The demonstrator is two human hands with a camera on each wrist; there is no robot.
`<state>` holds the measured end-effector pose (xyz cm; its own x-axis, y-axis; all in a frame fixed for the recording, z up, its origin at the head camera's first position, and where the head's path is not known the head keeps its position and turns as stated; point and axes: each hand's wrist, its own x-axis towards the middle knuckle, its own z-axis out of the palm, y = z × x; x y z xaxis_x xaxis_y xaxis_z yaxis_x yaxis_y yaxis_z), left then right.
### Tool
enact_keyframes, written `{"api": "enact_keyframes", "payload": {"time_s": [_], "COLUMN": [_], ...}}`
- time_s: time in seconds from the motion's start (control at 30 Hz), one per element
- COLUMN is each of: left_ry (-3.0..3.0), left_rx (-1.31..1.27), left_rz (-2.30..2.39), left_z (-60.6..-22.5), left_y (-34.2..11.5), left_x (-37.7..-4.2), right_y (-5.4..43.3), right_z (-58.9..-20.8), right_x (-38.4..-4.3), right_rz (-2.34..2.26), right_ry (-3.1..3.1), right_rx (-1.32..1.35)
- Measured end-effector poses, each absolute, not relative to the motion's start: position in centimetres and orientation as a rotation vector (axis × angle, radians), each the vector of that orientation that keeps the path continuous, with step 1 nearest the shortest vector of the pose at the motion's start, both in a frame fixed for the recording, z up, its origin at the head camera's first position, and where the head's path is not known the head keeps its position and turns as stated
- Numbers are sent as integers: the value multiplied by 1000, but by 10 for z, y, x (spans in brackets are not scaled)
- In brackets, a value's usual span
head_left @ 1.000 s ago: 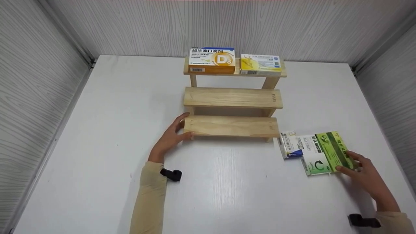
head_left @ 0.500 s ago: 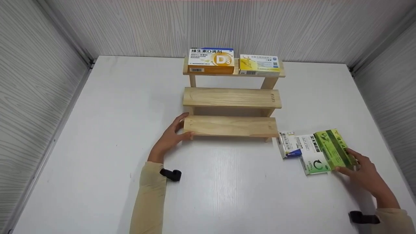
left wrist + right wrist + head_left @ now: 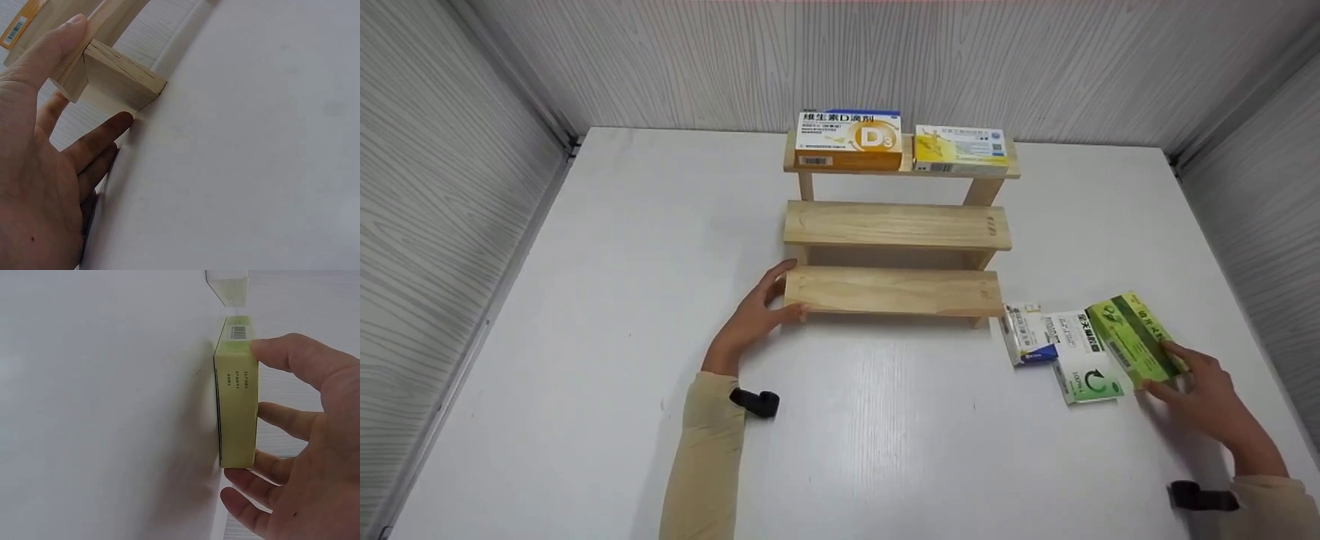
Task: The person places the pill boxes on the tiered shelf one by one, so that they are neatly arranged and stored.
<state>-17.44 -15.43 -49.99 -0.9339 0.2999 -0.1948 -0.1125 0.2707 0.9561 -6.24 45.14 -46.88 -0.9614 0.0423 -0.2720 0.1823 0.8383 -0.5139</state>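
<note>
In the head view a three-tier wooden display stand (image 3: 892, 291) stands mid-table. My left hand (image 3: 751, 319) grips the left end of its lowest tier, thumb at the front and fingers behind. The left wrist view shows the thumb of that hand (image 3: 42, 152) against the tier's edge. At the right, my right hand (image 3: 1207, 397) holds a green medicine box (image 3: 1132, 337) by its near end, between thumb and fingers. In the right wrist view the box (image 3: 237, 410) shows its plain yellow-green end. Left of it lies a white-and-green medicine box (image 3: 1084, 360), then a white-and-blue one (image 3: 1029, 334).
On the top tier sit an orange-and-white vitamin D box (image 3: 847, 141) and a yellow-and-white box (image 3: 960, 148). The white table (image 3: 885, 450) has grey wood-grain panels (image 3: 810, 60) at its back and sides.
The green box has turned slightly counterclockwise, its near end shifting right, away from the white-and-green box. My right hand moved with it. The left hand stays on the stand.
</note>
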Motion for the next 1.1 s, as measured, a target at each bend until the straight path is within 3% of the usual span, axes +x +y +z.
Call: {"api": "enact_keyframes", "payload": {"time_s": [0.5,1.1], "left_ry": [2233,2188], "left_rx": [186,194], "left_rz": [1695,1715], "left_z": [-499,-499], "left_y": [-153,-154], "left_x": [-175,-174], "right_y": [451,425], "right_z": [-462,-426], "right_x": [-66,-83], "right_rz": [-843,-1052], "right_ry": [2856,2992], "right_rx": [245,58]}}
